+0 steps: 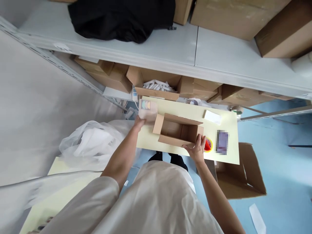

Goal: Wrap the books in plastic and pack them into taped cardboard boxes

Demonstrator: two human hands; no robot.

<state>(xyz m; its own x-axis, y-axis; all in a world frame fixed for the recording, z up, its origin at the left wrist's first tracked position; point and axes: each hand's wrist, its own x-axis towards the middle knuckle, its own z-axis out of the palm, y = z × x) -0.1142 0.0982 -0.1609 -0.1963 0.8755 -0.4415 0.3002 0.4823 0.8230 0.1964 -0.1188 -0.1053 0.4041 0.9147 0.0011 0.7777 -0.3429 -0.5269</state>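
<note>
Here I am over the pale yellow table [226, 122], the open carton [174, 141] lying lengthwise in front of me, and my left hand [139, 122] is pinching the pale packet [148, 113] by its lower edge, just off the carton's left end! The packet's blurred, but a coloured patch shows near its top; I'd judge it light and possibly slick, so a low grip like this looks fair. Over to my right hand [197, 150], fingers on the carton's right end flap, thumb spread away toward the near flap; whether they're squeezing cardboard, I can't tell. The carton should be light, stiff along its walls, bendy at the flaps, so the corner's the spot to steady it. Plain brown, flaps splayed, its inside showing bare, with a red-and-yellow tape roll [211, 143] just beside my fingers.
</note>
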